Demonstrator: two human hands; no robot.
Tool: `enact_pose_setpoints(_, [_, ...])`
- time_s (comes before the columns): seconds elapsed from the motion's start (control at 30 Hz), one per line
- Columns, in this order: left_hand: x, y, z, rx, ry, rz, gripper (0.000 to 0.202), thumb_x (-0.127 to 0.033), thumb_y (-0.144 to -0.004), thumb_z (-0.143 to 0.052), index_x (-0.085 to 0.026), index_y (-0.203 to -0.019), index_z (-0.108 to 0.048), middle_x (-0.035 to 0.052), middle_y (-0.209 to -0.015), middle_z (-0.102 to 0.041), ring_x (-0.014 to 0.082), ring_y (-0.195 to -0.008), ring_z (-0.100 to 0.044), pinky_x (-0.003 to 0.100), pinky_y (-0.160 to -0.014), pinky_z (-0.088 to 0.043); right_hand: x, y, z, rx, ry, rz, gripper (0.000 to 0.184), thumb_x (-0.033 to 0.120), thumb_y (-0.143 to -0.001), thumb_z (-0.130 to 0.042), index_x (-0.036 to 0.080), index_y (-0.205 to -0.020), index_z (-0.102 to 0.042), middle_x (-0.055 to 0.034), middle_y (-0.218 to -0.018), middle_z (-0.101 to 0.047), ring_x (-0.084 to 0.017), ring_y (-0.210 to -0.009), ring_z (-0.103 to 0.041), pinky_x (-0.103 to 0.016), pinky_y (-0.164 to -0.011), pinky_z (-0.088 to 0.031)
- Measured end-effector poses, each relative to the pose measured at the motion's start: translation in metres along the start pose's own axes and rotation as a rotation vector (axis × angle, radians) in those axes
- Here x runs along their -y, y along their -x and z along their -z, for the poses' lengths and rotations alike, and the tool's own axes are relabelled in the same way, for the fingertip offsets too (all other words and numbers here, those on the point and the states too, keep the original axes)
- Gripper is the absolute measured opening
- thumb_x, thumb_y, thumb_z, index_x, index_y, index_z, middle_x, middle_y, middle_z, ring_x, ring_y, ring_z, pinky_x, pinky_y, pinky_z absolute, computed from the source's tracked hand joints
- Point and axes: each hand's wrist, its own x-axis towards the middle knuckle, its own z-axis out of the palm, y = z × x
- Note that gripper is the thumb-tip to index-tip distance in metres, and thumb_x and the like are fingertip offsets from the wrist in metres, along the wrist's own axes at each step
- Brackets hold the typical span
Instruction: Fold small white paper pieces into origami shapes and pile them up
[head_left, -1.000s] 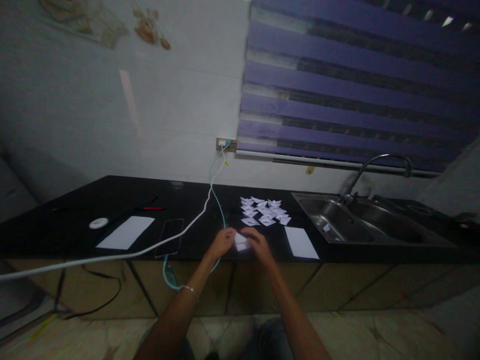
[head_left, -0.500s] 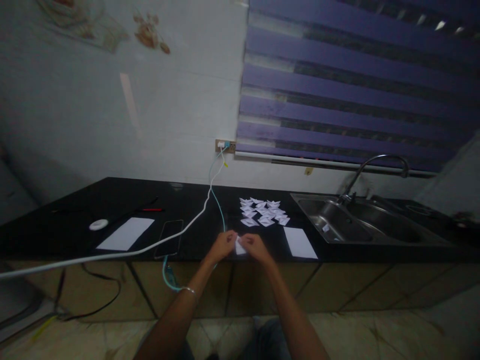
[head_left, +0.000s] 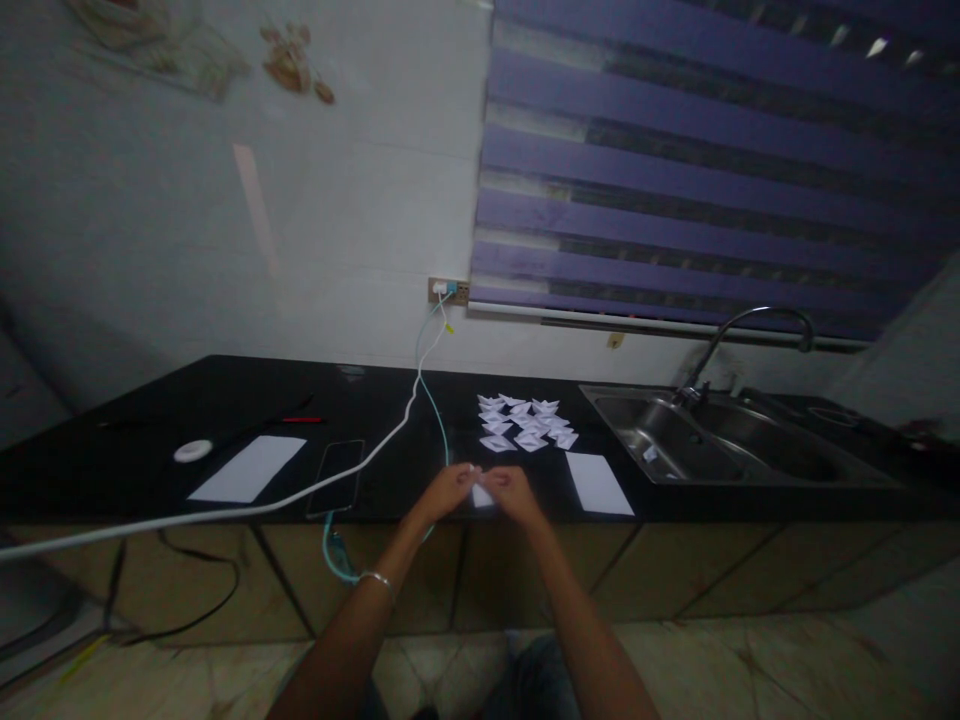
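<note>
Pinching a small folded white paper (head_left: 482, 497), the left hand (head_left: 448, 490) and right hand (head_left: 516, 492) are side by side at the front of a glossy black countertop (head_left: 225, 395), near clustered folded white paper shapes (head_left: 531, 441). A steel double-bowl sink (head_left: 637, 425) sits at right; behind, a purple-striped blind (head_left: 660, 160) hangs against a pale wall (head_left: 360, 200).

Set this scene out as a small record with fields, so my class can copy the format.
left hand: pinching small white paper
right hand: pinching the same paper
surface: black countertop
beyond hands: group of white paper boats
right of hands: flat white sheet, then double-basin sink with faucet
left of hands: phone, white cable crossing over it in this view; another white sheet; round white object
unclear: the paper's exact folds, partly hidden by the hands
</note>
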Motion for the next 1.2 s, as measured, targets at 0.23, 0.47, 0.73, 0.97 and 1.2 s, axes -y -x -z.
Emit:
enact_pose_setpoints(0.23, [0.012,-0.003,0.001,0.000,-0.035,0.005,0.050,-0.053,-0.084,-0.039,-0.012,-0.066,-0.060,0.0012,-0.062,-0.056,0.0125,-0.056,-0.045,0.022,-0.053,-0.033,-0.005,-0.003,0.005,0.029,-0.058,0.019,0.035,0.045,-0.076,-0.060,0.011,-0.075,-0.070,-0.0019,-0.063,-0.060,-0.011,-0.056,-0.048,-0.022,-0.052,-0.034])
enact_pose_setpoints(0.47, [0.007,-0.002,0.001,-0.013,-0.031,-0.009,0.047,-0.053,-0.084,-0.040,-0.014,-0.065,-0.056,0.0012,-0.065,-0.056,0.0128,-0.060,-0.046,0.022,-0.055,-0.034,-0.012,-0.003,0.006,-0.012,-0.022,0.026,0.034,0.043,-0.074,-0.061,0.011,-0.080,-0.071,-0.0048,-0.070,-0.065,-0.014,-0.061,-0.054,-0.023,-0.053,-0.038])
enact_pose_setpoints(0.73, [-0.007,0.001,0.003,0.007,0.182,0.005,0.036,-0.049,-0.084,-0.046,-0.016,-0.096,-0.055,-0.0034,-0.065,-0.050,0.0086,-0.054,-0.043,0.019,-0.050,-0.034,-0.013,-0.005,0.007,-0.070,-0.158,-0.028,0.036,0.049,-0.068,-0.066,0.016,-0.082,-0.063,-0.0017,-0.062,-0.061,-0.014,-0.056,-0.054,-0.022,-0.049,-0.038])
enact_pose_setpoints(0.97, [-0.006,-0.001,0.010,0.006,0.180,-0.020,0.040,-0.047,-0.081,-0.052,-0.013,-0.099,-0.064,0.0027,-0.072,-0.060,0.0110,-0.060,-0.050,0.022,-0.057,-0.038,-0.017,-0.007,0.009,-0.026,-0.251,-0.064,0.035,0.048,-0.071,-0.065,0.016,-0.082,-0.059,-0.0014,-0.066,-0.061,-0.013,-0.056,-0.054,-0.022,-0.052,-0.039])
enact_pose_setpoints(1.2, [-0.004,-0.002,0.009,-0.038,0.180,0.001,0.035,-0.046,-0.082,-0.051,-0.012,-0.083,-0.062,0.0015,-0.065,-0.058,0.0109,-0.057,-0.050,0.022,-0.055,-0.038,-0.011,-0.007,0.007,-0.003,-0.204,-0.072,0.033,0.045,-0.069,-0.068,0.015,-0.081,-0.060,-0.0015,-0.067,-0.060,-0.013,-0.060,-0.053,-0.022,-0.054,-0.038])
